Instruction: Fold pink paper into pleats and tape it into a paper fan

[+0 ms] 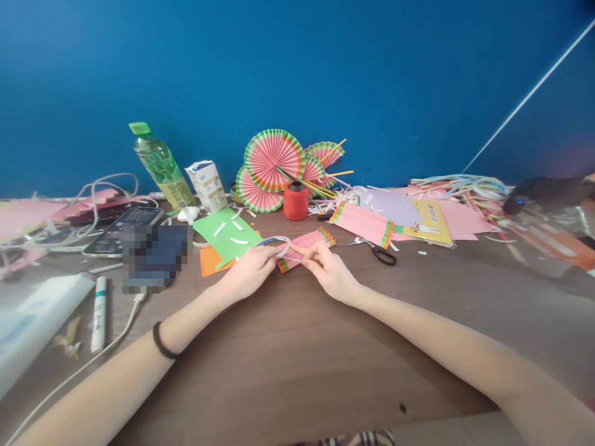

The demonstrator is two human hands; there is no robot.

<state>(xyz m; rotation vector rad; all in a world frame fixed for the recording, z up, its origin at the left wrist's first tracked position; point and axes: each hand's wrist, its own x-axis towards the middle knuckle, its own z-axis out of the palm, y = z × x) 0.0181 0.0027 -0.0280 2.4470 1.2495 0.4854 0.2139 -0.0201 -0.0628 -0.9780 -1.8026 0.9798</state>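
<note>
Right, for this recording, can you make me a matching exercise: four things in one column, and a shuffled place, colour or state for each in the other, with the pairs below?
1. left hand
2. thread spool
3. scissors
4. bottle

A. black-handled, lying on the table
B. green-capped, beside a white carton
C. holding a ring-shaped roll
D. red, in front of round paper fans

Pairs: 1-C, 2-D, 3-A, 4-B

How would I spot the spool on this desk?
Find the blue wall, then the round pleated paper fans before it. Just in front stands the spool, an upright cylinder, solid red, unlike the pink-and-green fans behind.
</note>
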